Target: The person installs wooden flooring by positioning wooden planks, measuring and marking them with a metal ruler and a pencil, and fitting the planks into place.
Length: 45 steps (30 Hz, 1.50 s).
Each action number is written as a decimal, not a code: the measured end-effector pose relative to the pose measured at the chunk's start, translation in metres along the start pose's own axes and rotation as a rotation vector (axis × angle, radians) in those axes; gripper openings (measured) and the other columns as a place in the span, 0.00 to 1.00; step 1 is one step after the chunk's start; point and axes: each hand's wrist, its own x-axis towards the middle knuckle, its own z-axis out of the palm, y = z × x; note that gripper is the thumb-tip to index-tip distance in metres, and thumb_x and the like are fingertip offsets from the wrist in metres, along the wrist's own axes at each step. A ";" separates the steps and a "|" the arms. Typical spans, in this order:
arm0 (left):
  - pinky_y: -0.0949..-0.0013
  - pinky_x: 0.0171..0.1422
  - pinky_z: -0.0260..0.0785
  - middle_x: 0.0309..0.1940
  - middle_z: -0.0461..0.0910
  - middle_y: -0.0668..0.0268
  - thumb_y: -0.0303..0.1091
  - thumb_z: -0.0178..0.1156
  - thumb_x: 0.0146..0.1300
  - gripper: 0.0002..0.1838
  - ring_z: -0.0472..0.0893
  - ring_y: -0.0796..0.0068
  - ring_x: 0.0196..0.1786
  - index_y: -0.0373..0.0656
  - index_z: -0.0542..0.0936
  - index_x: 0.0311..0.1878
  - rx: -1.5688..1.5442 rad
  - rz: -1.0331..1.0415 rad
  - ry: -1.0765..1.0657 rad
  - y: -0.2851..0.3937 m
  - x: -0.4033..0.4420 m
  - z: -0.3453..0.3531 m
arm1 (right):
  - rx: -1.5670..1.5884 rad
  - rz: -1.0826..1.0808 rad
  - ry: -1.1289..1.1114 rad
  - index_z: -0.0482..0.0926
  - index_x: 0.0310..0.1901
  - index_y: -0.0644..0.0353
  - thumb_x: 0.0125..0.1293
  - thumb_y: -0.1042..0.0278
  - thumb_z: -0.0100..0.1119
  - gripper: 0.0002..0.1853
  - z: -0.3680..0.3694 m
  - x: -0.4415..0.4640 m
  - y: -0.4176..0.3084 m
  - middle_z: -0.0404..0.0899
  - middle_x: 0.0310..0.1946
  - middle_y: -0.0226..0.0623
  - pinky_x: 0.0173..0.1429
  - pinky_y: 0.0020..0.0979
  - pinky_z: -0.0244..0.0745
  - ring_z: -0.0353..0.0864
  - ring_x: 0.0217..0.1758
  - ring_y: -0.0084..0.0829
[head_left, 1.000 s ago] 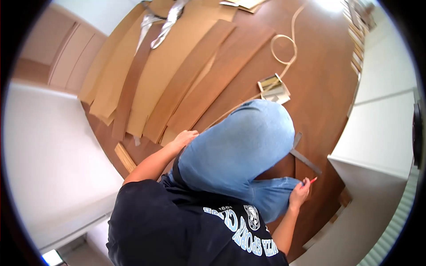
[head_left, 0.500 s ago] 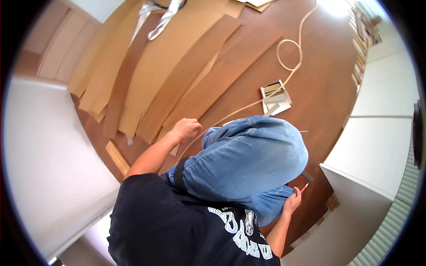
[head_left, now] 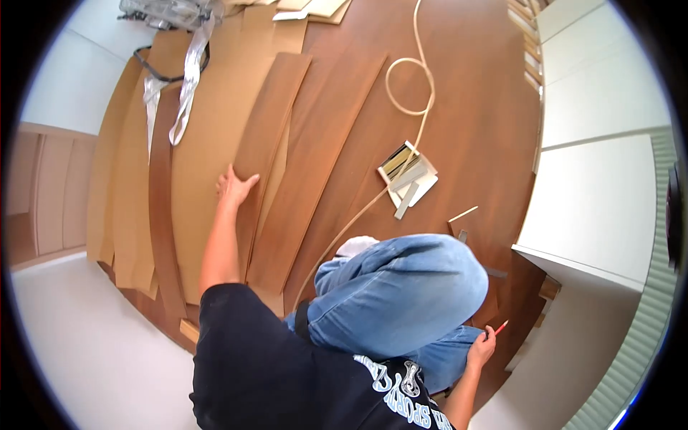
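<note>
My left hand [head_left: 233,189] reaches forward over the left edge of a brown wooden plank [head_left: 276,107], thumb and fingers spread; whether it presses on the plank I cannot tell. Beside that plank lies a second brown plank [head_left: 326,154], and a narrower dark one [head_left: 164,193] is further left on cardboard [head_left: 204,143]. Low at the right, next to my bent knee, my right hand [head_left: 481,350] is closed around a red pencil [head_left: 502,327], its tip pointing up and outward.
A beige hose [head_left: 358,213] loops over the brown floor, crossing a small box of strips [head_left: 418,172]. White cabinets [head_left: 591,208] stand at right. Clear plastic strips [head_left: 190,75] and a machine [head_left: 168,11] are at the top left. A thin stick [head_left: 464,213] lies right of my knee.
My left hand has moved from beside my knee forward onto the plank's edge, opening its fingers. The view has turned, showing more on the left. My right hand keeps the pencil.
</note>
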 end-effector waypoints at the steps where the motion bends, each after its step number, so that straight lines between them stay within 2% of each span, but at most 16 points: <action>1: 0.34 0.86 0.55 0.87 0.52 0.46 0.73 0.73 0.56 0.66 0.55 0.37 0.86 0.53 0.50 0.89 0.000 0.013 0.002 0.001 0.002 0.003 | -0.036 0.018 0.046 0.84 0.60 0.64 0.73 0.71 0.56 0.18 0.000 -0.008 0.003 0.86 0.58 0.52 0.71 0.45 0.75 0.84 0.64 0.51; 8: 0.35 0.88 0.51 0.89 0.43 0.44 0.75 0.73 0.55 0.71 0.46 0.37 0.89 0.54 0.42 0.90 -0.035 0.043 -0.038 -0.007 -0.009 0.013 | -0.027 0.031 -0.005 0.85 0.59 0.62 0.73 0.69 0.56 0.17 0.037 0.011 0.029 0.88 0.55 0.51 0.66 0.46 0.78 0.86 0.59 0.51; 12: 0.36 0.89 0.48 0.89 0.39 0.45 0.74 0.73 0.55 0.73 0.44 0.39 0.89 0.55 0.38 0.90 0.081 0.118 -0.063 -0.024 -0.028 0.027 | -0.093 0.202 -0.244 0.85 0.59 0.55 0.72 0.62 0.60 0.17 0.019 0.044 -0.051 0.89 0.52 0.48 0.62 0.48 0.79 0.87 0.59 0.51; 13: 0.36 0.89 0.47 0.90 0.37 0.46 0.74 0.73 0.56 0.73 0.44 0.40 0.89 0.55 0.36 0.90 0.127 0.148 -0.060 -0.026 -0.035 0.027 | -0.275 0.242 -0.204 0.85 0.60 0.52 0.72 0.58 0.62 0.19 0.030 0.046 -0.043 0.90 0.52 0.48 0.62 0.49 0.79 0.87 0.59 0.52; 18: 0.36 0.89 0.43 0.89 0.33 0.43 0.71 0.73 0.58 0.72 0.45 0.37 0.89 0.56 0.34 0.90 0.255 0.142 -0.048 -0.018 -0.033 0.034 | -0.264 0.256 -0.210 0.85 0.62 0.53 0.73 0.61 0.60 0.19 0.027 0.035 -0.032 0.89 0.55 0.48 0.65 0.50 0.79 0.87 0.60 0.51; 19: 0.35 0.88 0.47 0.89 0.36 0.40 0.68 0.71 0.63 0.64 0.47 0.35 0.88 0.53 0.44 0.90 0.342 0.132 -0.036 -0.003 -0.040 0.026 | -0.213 0.197 -0.155 0.85 0.61 0.55 0.73 0.61 0.60 0.19 0.030 0.034 -0.019 0.89 0.55 0.48 0.66 0.49 0.79 0.87 0.61 0.51; 20: 0.35 0.88 0.47 0.89 0.36 0.40 0.68 0.71 0.63 0.64 0.47 0.35 0.88 0.53 0.44 0.90 0.350 0.149 -0.037 0.012 -0.041 0.029 | -0.168 0.141 -0.102 0.85 0.61 0.57 0.73 0.62 0.59 0.19 0.033 0.030 -0.006 0.89 0.56 0.48 0.66 0.49 0.79 0.86 0.61 0.51; 22: 0.35 0.87 0.50 0.87 0.42 0.39 0.62 0.68 0.68 0.52 0.53 0.36 0.86 0.49 0.57 0.87 0.226 0.466 0.199 0.037 -0.052 0.033 | -0.157 0.158 -0.079 0.85 0.60 0.59 0.73 0.62 0.59 0.19 0.034 0.025 -0.003 0.88 0.57 0.49 0.67 0.47 0.78 0.86 0.61 0.51; 23: 0.38 0.86 0.53 0.86 0.49 0.40 0.57 0.65 0.74 0.42 0.58 0.40 0.85 0.46 0.64 0.83 0.106 0.553 0.198 0.054 -0.058 0.035 | -0.162 0.165 -0.068 0.85 0.60 0.59 0.73 0.62 0.59 0.19 0.033 0.024 -0.001 0.88 0.57 0.49 0.67 0.47 0.78 0.86 0.62 0.51; 25: 0.48 0.84 0.62 0.78 0.71 0.48 0.54 0.61 0.76 0.38 0.69 0.48 0.80 0.44 0.66 0.82 -0.161 0.542 0.064 0.077 -0.040 0.047 | -0.195 0.176 -0.087 0.85 0.61 0.59 0.73 0.62 0.59 0.19 0.029 0.018 0.003 0.88 0.57 0.49 0.67 0.47 0.79 0.86 0.62 0.51; 27: 0.52 0.80 0.67 0.72 0.79 0.49 0.53 0.61 0.76 0.37 0.76 0.50 0.76 0.42 0.69 0.80 -0.407 0.468 -0.038 0.089 -0.015 0.056 | -0.149 0.144 -0.079 0.85 0.61 0.59 0.74 0.62 0.58 0.19 0.029 0.021 -0.007 0.88 0.57 0.50 0.66 0.47 0.79 0.86 0.62 0.52; 33: 0.49 0.83 0.63 0.81 0.67 0.48 0.66 0.67 0.67 0.56 0.70 0.50 0.81 0.44 0.55 0.87 -0.126 0.449 -0.156 0.118 -0.033 0.040 | -0.107 0.161 -0.077 0.85 0.60 0.58 0.71 0.56 0.63 0.21 0.027 0.020 -0.008 0.89 0.55 0.51 0.63 0.47 0.79 0.86 0.61 0.53; 35: 0.41 0.86 0.54 0.85 0.57 0.46 0.73 0.68 0.63 0.64 0.58 0.46 0.86 0.46 0.48 0.89 0.114 0.429 -0.157 0.136 -0.054 0.043 | -0.061 0.144 -0.119 0.85 0.59 0.57 0.65 0.51 0.68 0.25 0.025 0.022 -0.010 0.89 0.53 0.51 0.61 0.49 0.78 0.86 0.60 0.54; 36: 0.35 0.87 0.46 0.87 0.48 0.38 0.77 0.69 0.59 0.69 0.48 0.36 0.88 0.46 0.44 0.89 0.126 0.407 -0.197 0.146 -0.054 0.054 | -0.059 0.143 -0.113 0.85 0.59 0.57 0.65 0.51 0.68 0.25 0.025 0.022 -0.010 0.89 0.53 0.51 0.61 0.49 0.78 0.86 0.60 0.54; 40: 0.28 0.86 0.42 0.83 0.46 0.30 0.78 0.70 0.55 0.73 0.48 0.30 0.86 0.52 0.40 0.90 0.211 0.338 0.048 0.177 -0.075 0.103 | -0.152 0.157 -0.097 0.85 0.60 0.55 0.69 0.55 0.63 0.22 0.033 0.035 -0.012 0.89 0.53 0.50 0.63 0.49 0.79 0.86 0.59 0.53; 45: 0.29 0.83 0.49 0.81 0.51 0.31 0.74 0.73 0.55 0.67 0.53 0.31 0.83 0.53 0.49 0.88 0.129 0.410 0.206 0.171 -0.085 0.100 | -0.148 0.169 -0.033 0.85 0.61 0.52 0.72 0.61 0.59 0.19 0.038 0.031 -0.002 0.88 0.58 0.47 0.68 0.48 0.79 0.85 0.62 0.52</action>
